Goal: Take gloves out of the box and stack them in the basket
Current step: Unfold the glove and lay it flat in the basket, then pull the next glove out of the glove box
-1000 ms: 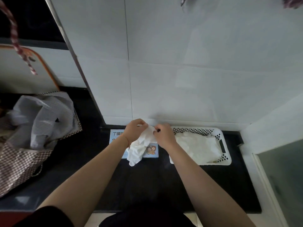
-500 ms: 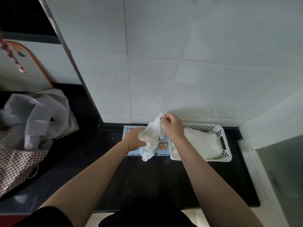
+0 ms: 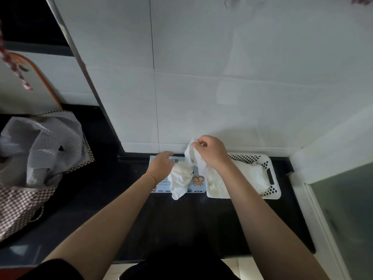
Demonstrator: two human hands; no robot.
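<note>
Pinching a crumpled white glove (image 3: 180,177) with my right hand (image 3: 212,151); left hand (image 3: 161,165) flat, fingers straight, on the box (image 3: 198,181). Basket (image 3: 273,190) holds white gloves (image 3: 250,174).

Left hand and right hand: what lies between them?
In the head view, a white glove hangs between the left hand and right hand, over the box.

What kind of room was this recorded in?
Probably a home kitchen or utility corner: white wall tiles, a dark stone-like counter, and a checked bag stuffed with plastic bags beside it.
</note>
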